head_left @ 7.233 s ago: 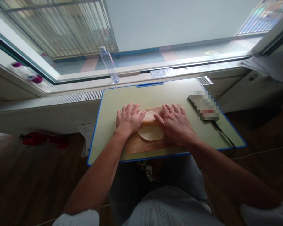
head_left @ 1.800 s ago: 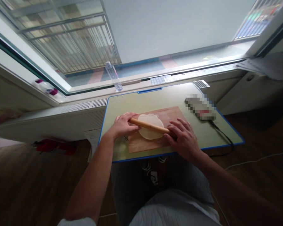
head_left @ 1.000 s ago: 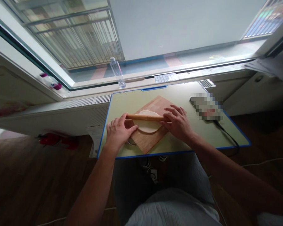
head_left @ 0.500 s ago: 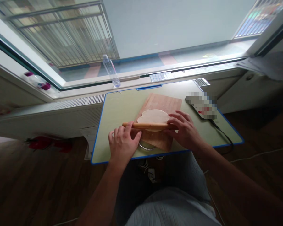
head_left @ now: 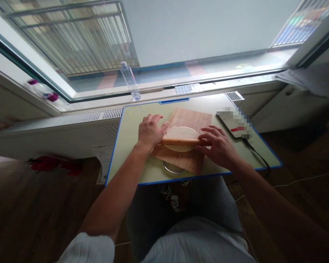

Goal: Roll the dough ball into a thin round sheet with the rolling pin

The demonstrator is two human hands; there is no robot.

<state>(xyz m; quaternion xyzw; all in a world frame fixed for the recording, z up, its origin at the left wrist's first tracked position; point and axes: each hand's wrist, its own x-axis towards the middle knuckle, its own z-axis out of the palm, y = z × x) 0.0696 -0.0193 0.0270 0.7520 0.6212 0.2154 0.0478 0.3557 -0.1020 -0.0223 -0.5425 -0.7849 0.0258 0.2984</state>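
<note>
A wooden rolling pin [head_left: 181, 141] lies across a flat, pale round of dough [head_left: 182, 132] on a wooden cutting board [head_left: 193, 115]. My right hand [head_left: 218, 144] grips the pin's right end, fingers over the top and thumb on the near side. At the dough's left edge is my left hand [head_left: 150, 130], fingers stretched forward and thumb apart, close to the dough; whether it touches is unclear. The pin's left end meets the heel of that hand and is partly hidden there.
The small table [head_left: 134, 168] has a blue rim and stands against the windowsill. A dark flat device [head_left: 233, 126], partly pixelated, lies at right with a cable. On the sill are a clear bottle [head_left: 131, 81] and a purple-capped bottle [head_left: 43, 91].
My left hand has come off the pin's left end and moved forward to the dough's left edge. The pin has shifted slightly right, with my right hand still on it.
</note>
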